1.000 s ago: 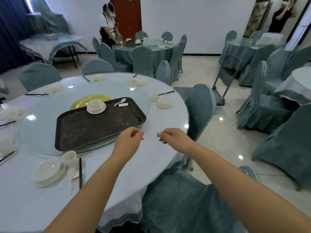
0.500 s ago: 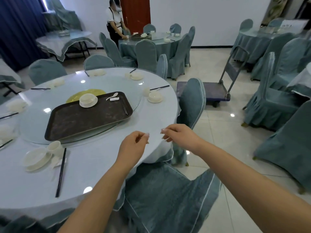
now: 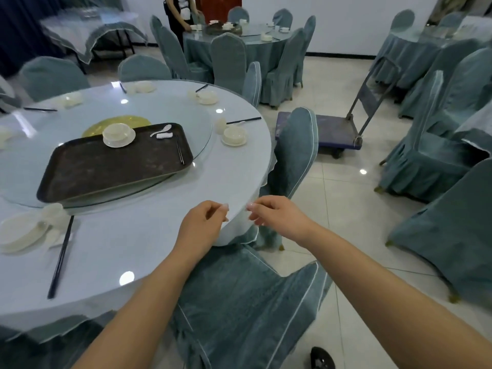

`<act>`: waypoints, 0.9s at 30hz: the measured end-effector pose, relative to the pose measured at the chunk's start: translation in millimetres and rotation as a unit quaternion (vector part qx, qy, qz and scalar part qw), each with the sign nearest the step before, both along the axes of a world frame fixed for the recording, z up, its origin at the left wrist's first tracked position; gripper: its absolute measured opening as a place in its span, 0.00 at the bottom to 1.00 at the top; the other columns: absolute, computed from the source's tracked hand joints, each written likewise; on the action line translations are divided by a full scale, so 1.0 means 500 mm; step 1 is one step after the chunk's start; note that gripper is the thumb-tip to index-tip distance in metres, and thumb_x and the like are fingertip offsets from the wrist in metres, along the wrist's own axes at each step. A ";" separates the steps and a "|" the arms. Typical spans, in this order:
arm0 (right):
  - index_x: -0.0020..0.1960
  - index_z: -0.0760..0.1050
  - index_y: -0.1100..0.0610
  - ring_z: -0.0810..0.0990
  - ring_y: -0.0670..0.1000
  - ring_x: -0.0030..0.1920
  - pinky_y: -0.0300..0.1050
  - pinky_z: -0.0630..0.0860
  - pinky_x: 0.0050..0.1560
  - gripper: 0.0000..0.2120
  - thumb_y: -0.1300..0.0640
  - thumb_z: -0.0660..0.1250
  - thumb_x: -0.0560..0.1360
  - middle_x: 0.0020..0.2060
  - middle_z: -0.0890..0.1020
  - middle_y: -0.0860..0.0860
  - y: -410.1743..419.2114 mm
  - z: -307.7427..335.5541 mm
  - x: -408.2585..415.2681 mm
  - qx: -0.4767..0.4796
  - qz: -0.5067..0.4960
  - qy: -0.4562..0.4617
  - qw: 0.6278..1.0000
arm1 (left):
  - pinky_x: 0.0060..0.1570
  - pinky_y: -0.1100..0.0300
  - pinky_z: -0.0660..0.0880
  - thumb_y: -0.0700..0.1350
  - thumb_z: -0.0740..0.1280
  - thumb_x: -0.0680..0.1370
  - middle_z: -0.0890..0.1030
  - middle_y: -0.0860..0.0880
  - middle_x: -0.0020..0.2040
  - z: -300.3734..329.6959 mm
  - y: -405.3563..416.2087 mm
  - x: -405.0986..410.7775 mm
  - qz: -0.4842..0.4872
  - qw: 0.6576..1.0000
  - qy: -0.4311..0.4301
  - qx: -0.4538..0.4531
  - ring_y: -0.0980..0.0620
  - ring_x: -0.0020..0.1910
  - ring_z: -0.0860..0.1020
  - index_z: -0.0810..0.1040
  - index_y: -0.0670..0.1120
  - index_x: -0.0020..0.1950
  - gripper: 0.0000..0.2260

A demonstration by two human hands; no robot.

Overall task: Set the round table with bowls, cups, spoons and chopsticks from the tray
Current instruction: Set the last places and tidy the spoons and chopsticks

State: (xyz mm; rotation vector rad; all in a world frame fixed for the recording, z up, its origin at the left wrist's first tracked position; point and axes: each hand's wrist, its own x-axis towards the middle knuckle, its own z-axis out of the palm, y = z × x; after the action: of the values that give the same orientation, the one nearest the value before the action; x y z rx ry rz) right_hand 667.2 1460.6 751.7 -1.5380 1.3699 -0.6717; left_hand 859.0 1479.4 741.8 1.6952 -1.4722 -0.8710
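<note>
Brown tray (image 3: 106,169): I see it on the glass turntable (image 3: 186,113), holding one bowl on a saucer (image 3: 118,134), a spoon (image 3: 160,129) and chopsticks (image 3: 180,150).
Round table (image 3: 149,249): several places look laid already.
Left to do: I judge one set remains, for the bare edge before me.
Left hand (image 3: 202,222): fingers curled, holding nothing.
Right hand (image 3: 277,214): likewise, just beside the table edge.
</note>
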 end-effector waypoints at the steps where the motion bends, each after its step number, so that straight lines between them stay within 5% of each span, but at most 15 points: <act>1: 0.51 0.80 0.49 0.83 0.45 0.45 0.48 0.79 0.54 0.11 0.44 0.64 0.78 0.43 0.84 0.45 -0.012 -0.001 -0.015 -0.001 0.005 0.000 1.000 | 0.45 0.61 0.74 0.55 0.63 0.79 0.82 0.58 0.42 -0.003 -0.011 -0.017 0.004 1.000 -0.003 0.001 0.58 0.45 0.79 0.79 0.55 0.46 0.08; 6: 0.50 0.81 0.50 0.83 0.46 0.45 0.48 0.80 0.53 0.11 0.45 0.64 0.78 0.43 0.84 0.46 -0.117 -0.009 -0.147 -0.009 0.034 0.000 0.999 | 0.49 0.57 0.75 0.54 0.63 0.79 0.82 0.57 0.42 -0.012 -0.087 -0.153 0.049 0.999 -0.001 0.004 0.56 0.46 0.79 0.80 0.51 0.47 0.10; 16: 0.48 0.80 0.59 0.82 0.54 0.45 0.49 0.79 0.48 0.18 0.45 0.62 0.79 0.43 0.84 0.54 -0.290 -0.017 -0.414 -0.031 0.093 0.037 0.994 | 0.42 0.62 0.70 0.51 0.63 0.80 0.83 0.53 0.41 -0.020 -0.196 -0.451 0.177 0.982 0.057 0.008 0.55 0.44 0.79 0.81 0.47 0.47 0.11; 27: 0.45 0.81 0.56 0.84 0.54 0.44 0.55 0.80 0.53 0.15 0.45 0.63 0.78 0.41 0.85 0.52 -0.436 -0.050 -0.510 0.001 0.115 0.029 0.993 | 0.51 0.56 0.74 0.48 0.64 0.79 0.82 0.52 0.41 -0.021 -0.329 -0.572 0.216 0.973 0.070 0.048 0.50 0.46 0.80 0.81 0.45 0.45 0.09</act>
State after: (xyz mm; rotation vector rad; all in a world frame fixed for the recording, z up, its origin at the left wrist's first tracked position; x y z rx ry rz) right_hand 412.1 1242.4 726.6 -1.6935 1.2115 -0.4869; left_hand 573.0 1314.8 731.1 1.8865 -0.9275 -0.8101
